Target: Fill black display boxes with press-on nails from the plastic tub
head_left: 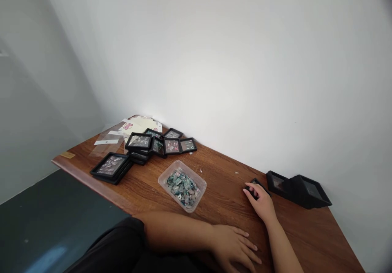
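Note:
My left hand (235, 246) lies flat on the wooden table near its front edge, fingers spread, holding nothing. Farther back and to the right, my right hand (260, 203) has its fingers curled over the near side of a small black display box (262, 185). The hand covers much of that box, and it rests on the tabletop. To the left of both hands stands a clear plastic tub (200, 182) with many green, blue and pinkish stone chips (183, 187) in it.
Several black window-fronted boxes (139, 141) are piled at the left, some with chips inside. More black boxes (309, 191) stand against the wall at the right. Cards (143, 124) and clear plastic sleeves (107, 142) lie at the far left corner. The wall (214, 81) borders the table's back.

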The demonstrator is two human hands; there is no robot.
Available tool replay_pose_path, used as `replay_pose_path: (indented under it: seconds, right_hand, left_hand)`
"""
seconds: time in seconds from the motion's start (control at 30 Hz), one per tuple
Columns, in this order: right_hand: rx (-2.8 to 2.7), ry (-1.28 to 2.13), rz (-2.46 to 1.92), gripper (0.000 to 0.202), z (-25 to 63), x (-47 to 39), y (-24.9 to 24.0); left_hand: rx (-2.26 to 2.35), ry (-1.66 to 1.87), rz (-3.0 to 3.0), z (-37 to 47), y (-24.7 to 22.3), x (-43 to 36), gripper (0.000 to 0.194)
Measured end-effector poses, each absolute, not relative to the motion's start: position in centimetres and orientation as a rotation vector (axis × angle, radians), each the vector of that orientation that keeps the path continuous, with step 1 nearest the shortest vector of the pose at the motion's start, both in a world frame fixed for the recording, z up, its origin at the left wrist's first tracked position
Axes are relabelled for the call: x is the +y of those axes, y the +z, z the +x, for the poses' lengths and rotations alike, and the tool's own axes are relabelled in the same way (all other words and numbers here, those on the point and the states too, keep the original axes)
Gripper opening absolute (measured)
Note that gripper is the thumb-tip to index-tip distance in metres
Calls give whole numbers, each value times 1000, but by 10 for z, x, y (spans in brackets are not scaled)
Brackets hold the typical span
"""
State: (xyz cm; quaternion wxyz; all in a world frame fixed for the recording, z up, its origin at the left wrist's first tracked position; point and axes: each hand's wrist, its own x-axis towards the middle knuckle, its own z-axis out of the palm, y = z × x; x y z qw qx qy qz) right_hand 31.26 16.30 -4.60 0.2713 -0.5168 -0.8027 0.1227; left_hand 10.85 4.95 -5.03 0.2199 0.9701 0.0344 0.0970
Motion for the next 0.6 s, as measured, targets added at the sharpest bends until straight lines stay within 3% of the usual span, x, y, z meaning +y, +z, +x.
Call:
replay_pose_path:
  seconds: [0.4, 0.6]
  right_hand:
    - [-2146, 361, -1414, 38, 322, 164, -47]
    - [-2119, 325, -1540, 48, 316, 159, -37]
  left_hand:
    - [125, 282, 2587, 111, -50, 48, 57]
    - [130, 313, 2549, 111, -50, 48, 52]
